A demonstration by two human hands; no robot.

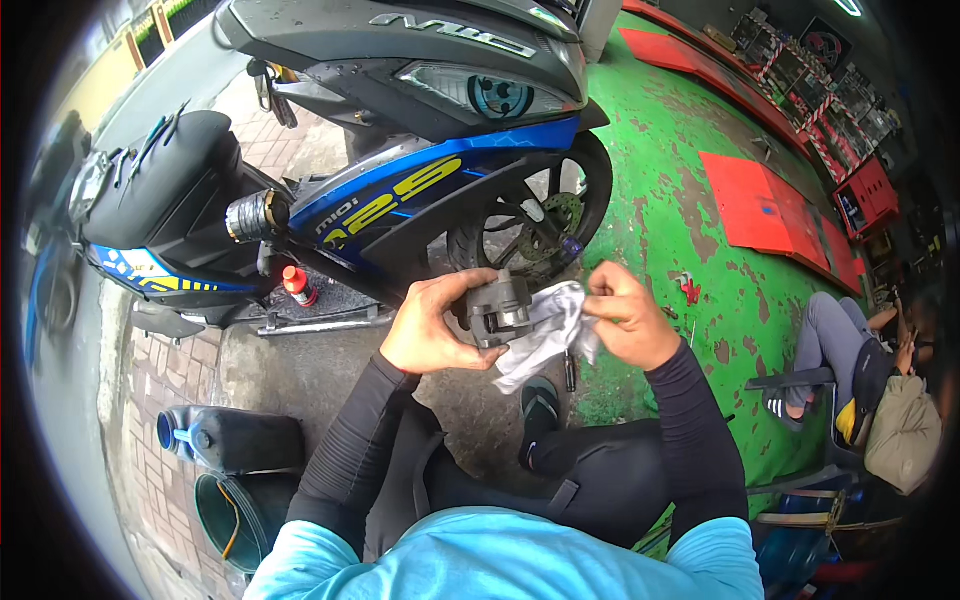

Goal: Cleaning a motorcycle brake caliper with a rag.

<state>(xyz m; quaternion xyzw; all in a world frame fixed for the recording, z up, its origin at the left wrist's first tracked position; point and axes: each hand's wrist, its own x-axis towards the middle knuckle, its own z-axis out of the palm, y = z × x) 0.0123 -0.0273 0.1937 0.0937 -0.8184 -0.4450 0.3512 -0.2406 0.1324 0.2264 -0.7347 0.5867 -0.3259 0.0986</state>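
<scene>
My left hand (422,325) grips a grey metal brake caliper (498,300), thumb below and fingers over its top. The caliper is held up in front of the scooter's front wheel (590,190). Pinched in my right hand (630,318) is a white cloth (540,350), crumpled and hanging down. Its left part lies against the caliper's right side. A brake disc (563,215) shows on the wheel behind. The blue and black scooter (390,205) stands across the upper left, with a red bottle (299,287) on its footboard.
A dark jerrycan (250,440) and a bucket (203,500) stand at the lower left. Red-handled pliers (690,290) and a dark-handled tool (570,372) lie on the floor. Red ramp plates (745,200) are at the right, near a seated person (825,345). Tools (150,145) rest on the scooter seat.
</scene>
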